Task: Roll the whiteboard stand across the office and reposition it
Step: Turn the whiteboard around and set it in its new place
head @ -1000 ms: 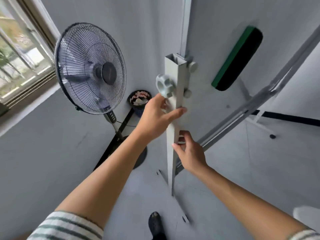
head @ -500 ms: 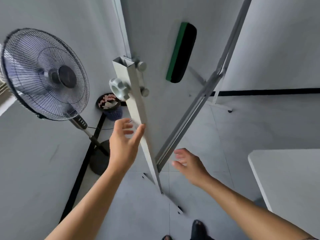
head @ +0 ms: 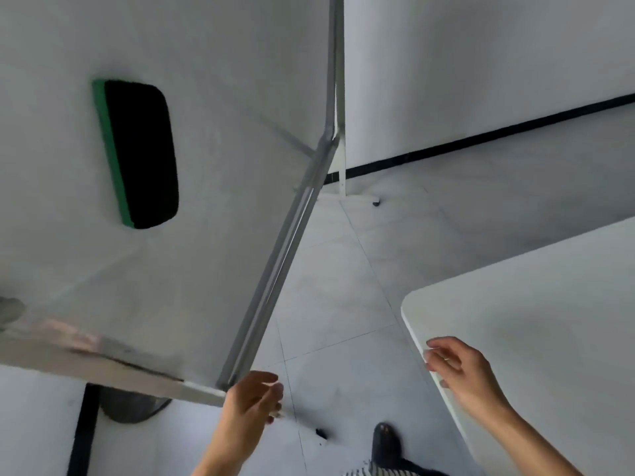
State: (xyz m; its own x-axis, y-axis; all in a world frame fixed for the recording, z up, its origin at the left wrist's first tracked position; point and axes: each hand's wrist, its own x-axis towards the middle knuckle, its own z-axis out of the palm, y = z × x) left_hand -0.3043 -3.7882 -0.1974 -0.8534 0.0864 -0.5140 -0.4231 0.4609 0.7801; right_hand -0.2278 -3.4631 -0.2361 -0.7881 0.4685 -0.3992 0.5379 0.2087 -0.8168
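The whiteboard (head: 223,139) fills the upper left of the head view, tilted, with its grey metal edge rail (head: 275,269) running diagonally down toward me. A green-and-black eraser (head: 137,152) sticks to its face. The stand's near white post (head: 192,389) is blurred at the lower left and passes behind my left hand (head: 254,400), whose fingers curl loosely in front of it without a clear grip. The far leg ends in a caster (head: 376,202). My right hand (head: 460,369) hovers open over the table's edge, away from the stand.
A white table (head: 532,321) with a rounded corner stands at the right, close to my right hand. The fan's dark round base (head: 134,407) sits on the floor at the lower left. My shoe (head: 386,444) is on the grey tiled floor (head: 343,286).
Both hands let go of the stand's post and drew back. My view swung right, so the fan head and bin left the frame and the table came closer.
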